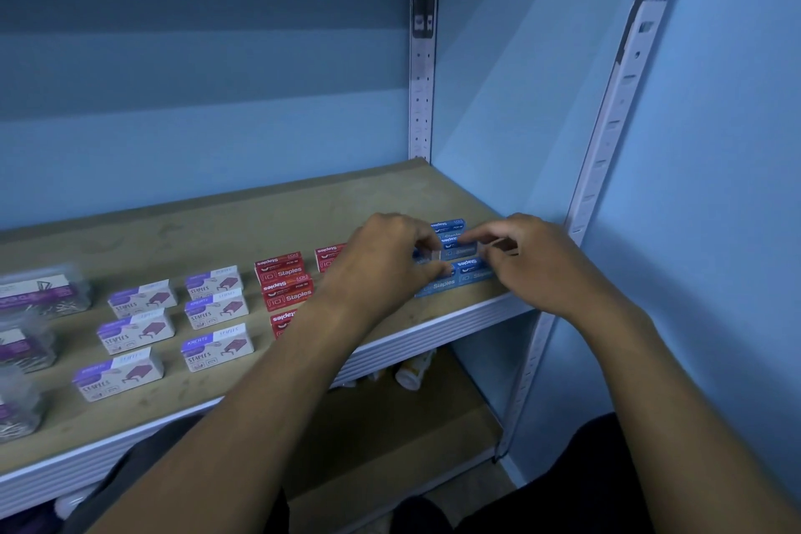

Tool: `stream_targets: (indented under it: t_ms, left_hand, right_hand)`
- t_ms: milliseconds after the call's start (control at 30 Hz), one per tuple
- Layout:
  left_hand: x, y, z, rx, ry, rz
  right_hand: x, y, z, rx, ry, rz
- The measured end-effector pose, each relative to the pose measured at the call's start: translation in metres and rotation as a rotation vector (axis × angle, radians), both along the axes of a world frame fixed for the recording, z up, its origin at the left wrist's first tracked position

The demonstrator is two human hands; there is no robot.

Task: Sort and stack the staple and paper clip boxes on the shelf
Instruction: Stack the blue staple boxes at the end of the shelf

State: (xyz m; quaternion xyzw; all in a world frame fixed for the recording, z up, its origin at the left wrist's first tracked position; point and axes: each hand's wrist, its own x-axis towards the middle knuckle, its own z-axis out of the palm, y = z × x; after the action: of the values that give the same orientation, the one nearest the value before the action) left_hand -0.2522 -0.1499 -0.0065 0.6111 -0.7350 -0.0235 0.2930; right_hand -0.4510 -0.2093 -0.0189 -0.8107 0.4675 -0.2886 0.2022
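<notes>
Several blue staple boxes (460, 248) lie at the right end of the wooden shelf (260, 221). My left hand (385, 260) pinches the left end of one blue box; my right hand (533, 260) holds its right end with fingers curled, the index finger laid along the top. Red staple boxes (286, 282) sit left of my left hand, one partly hidden by my forearm. Further left are several white-and-purple staple boxes (216, 308) in two columns. Clear boxes of paper clips (39, 290) stand at the far left, blurred.
A white slotted upright (607, 134) stands right beside my right hand, another (422, 56) at the back corner. The blue wall closes the right side. A white bottle (411, 373) lies on the lower shelf (390, 438) under the front rail.
</notes>
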Motion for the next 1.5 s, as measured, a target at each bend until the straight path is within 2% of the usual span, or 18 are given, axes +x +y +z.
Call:
stream_targets:
  t_ms: [167,367,567,1000,1500]
  left_hand:
    - [0.006,-0.005,0.006,-0.057,-0.072,0.081]
    - [0.006,-0.013,0.005,0.048,-0.136,0.119]
    - [0.007,-0.017,0.004,0.105,-0.133,0.127]
    - [0.006,-0.019,0.001,0.082,-0.098,0.121]
    - [-0.002,-0.01,0.007,0.038,-0.042,0.065]
  right_hand:
    - [0.007,-0.008,0.006,-0.051,-0.078,-0.026]
    - [0.017,-0.023,0.004,-0.042,-0.018,-0.043]
    - [0.023,-0.03,0.003,0.002,0.008,-0.029]
    - [0.023,-0.033,0.005,0.062,-0.011,-0.013]
    - [0.009,-0.017,0.01,-0.008,-0.036,-0.004]
